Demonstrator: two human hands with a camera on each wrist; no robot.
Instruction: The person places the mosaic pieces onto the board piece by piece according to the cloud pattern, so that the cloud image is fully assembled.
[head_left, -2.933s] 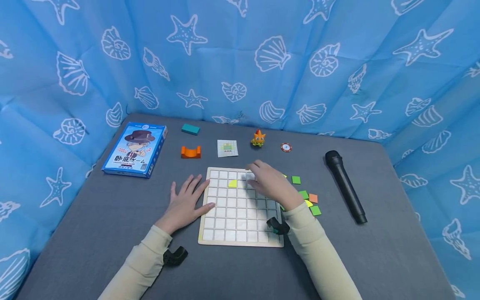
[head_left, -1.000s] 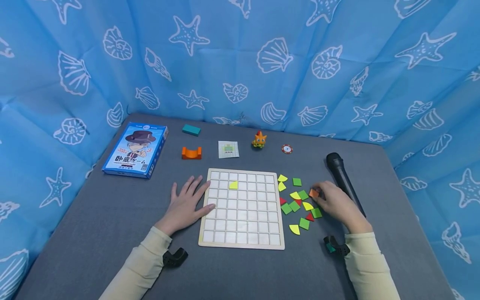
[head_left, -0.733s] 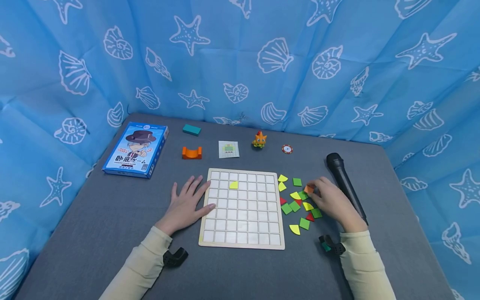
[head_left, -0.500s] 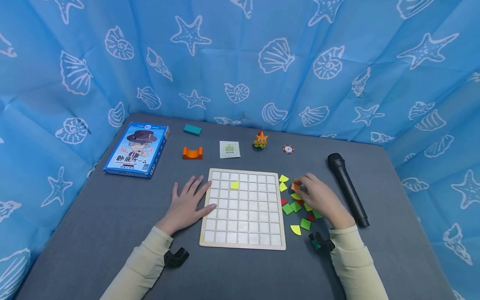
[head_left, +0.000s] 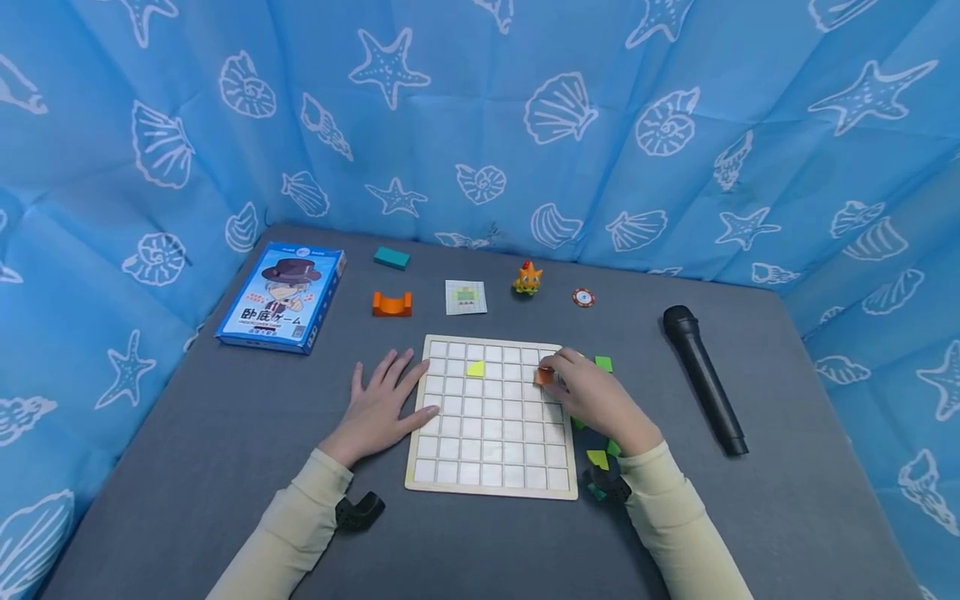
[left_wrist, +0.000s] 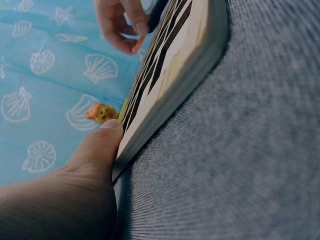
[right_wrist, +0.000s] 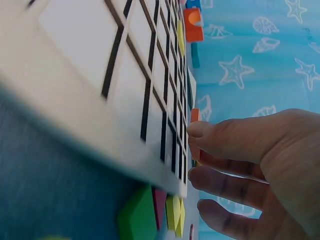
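R hand [head_left: 596,400] pinches small orange square tile [head_left: 544,376] over far-right cells of white wooden grid board [head_left: 491,479] | L hand [head_left: 378,407] flat, steadying board's left edge | risk: tile tilts, lands astride cell lines, or board gets nudged

blue game box [head_left: 283,297], cover title "卧底ゲーム"

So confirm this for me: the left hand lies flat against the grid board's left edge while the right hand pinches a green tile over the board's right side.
One detail is off: the tile pinched by the right hand is orange, not green, as the head view shows. The rest holds: the left hand lies flat against the left edge of the grid board.
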